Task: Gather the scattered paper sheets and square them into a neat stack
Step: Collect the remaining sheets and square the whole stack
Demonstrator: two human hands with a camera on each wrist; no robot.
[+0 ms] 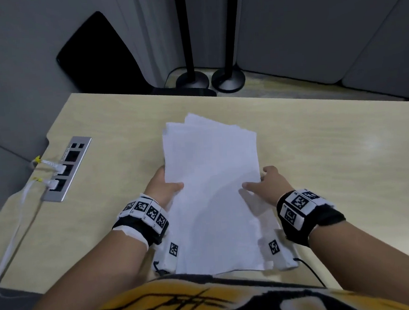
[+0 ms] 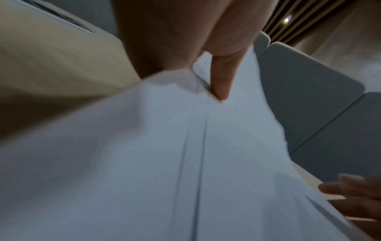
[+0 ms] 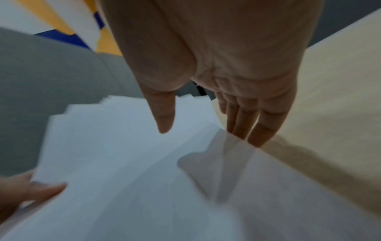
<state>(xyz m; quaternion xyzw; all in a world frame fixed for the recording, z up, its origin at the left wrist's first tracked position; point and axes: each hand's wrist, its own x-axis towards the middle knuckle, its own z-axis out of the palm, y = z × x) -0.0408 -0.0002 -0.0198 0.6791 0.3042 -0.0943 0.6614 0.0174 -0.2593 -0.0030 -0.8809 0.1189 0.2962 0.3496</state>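
Note:
Several white paper sheets (image 1: 212, 178) form a loose stack at the middle of the light wood table (image 1: 333, 159), their far corners fanned out unevenly. My left hand (image 1: 169, 185) grips the stack's left long edge, thumb (image 2: 220, 78) on top and the other fingers hidden beneath. My right hand (image 1: 254, 180) holds the right long edge, with its thumb over the top sheet and straight fingers (image 3: 247, 127) slipped under the edge. The sheets (image 3: 123, 163) reach back to the table's near edge by my body. The left wrist view is blurred, filled by the paper (image 2: 144, 163).
A metal socket panel (image 1: 67, 168) with plugged-in white cables (image 1: 20, 218) is set into the table at the left. Beyond the far edge stand a black chair (image 1: 98, 58) and two black round stand bases (image 1: 210, 81). Grey padded panels line the back.

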